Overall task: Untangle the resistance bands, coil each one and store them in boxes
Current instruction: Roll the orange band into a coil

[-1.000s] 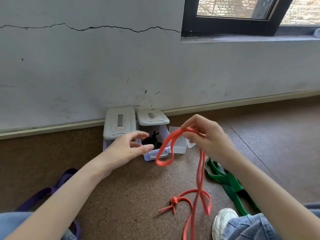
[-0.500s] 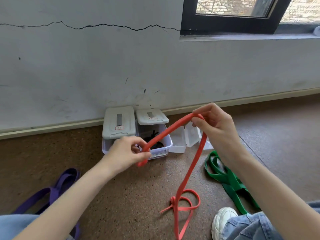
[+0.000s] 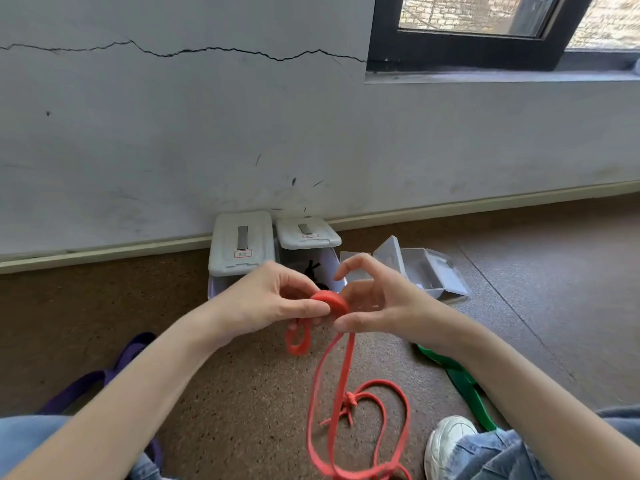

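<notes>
— Both hands have come together since a moment ago; the long arch of red band they stretched between them is now a small tight roll.

— Who's holding it?

— The left hand (image 3: 273, 303) pinches the red band (image 3: 329, 301) at the roll, thumb on the near face, fingers curled behind. The right hand (image 3: 377, 299) sits just beside it, fingers loosely bent around the roll's far side, and the strand runs down past its thumb. Whether it actually grips, I cannot tell.

— And the rest of the band?

— Hanging below the hands to the floor, looped near the white shoe (image 3: 446, 441), with a knot (image 3: 349, 400) still in it.

— So coiling has begun?

— I'd say so, though that knot likely needs undoing before the roll reaches it. Next, feed more strand onto the roll, keeping it flat.

— Boxes?

— Just beyond the hands, against the wall: the closed box (image 3: 242, 244), the open box (image 3: 311, 251) with something black inside, and the clear box (image 3: 422, 271) to the right. The green band (image 3: 460, 379) lies under the right forearm, the purple band (image 3: 104, 375) beneath the left.
</notes>
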